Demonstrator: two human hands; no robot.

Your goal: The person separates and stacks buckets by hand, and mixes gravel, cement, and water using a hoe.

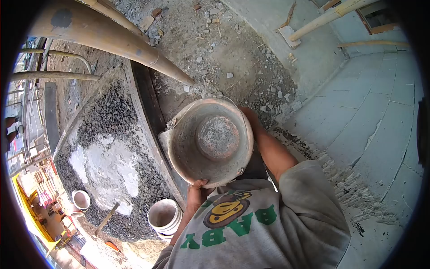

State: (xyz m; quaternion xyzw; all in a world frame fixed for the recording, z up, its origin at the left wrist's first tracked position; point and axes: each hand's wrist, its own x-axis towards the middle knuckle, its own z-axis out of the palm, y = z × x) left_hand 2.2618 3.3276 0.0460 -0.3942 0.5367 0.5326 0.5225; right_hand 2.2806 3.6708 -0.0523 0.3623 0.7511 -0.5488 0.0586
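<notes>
A cement-stained bucket (179, 150) is held in front of my body, its mouth turned up to me. Dried grey residue coats its inner wall and base, and a thin wire handle lies along the rim. My left hand (196, 192) grips the near-left rim, thumb over the edge. At the far right side, my right hand (249, 115) holds the bucket from outside; most of its fingers are hidden behind the wall.
Left of me, dark gravel (107, 110) and wet grey mortar (107, 166) fill a framed area with a wooden-handled tool (107, 219) in it. Two white buckets, a nearer one (164, 214) and a farther one (81, 200), stand beside it. A bamboo pole (148, 56) slants overhead. Block wall (371, 112) rises right.
</notes>
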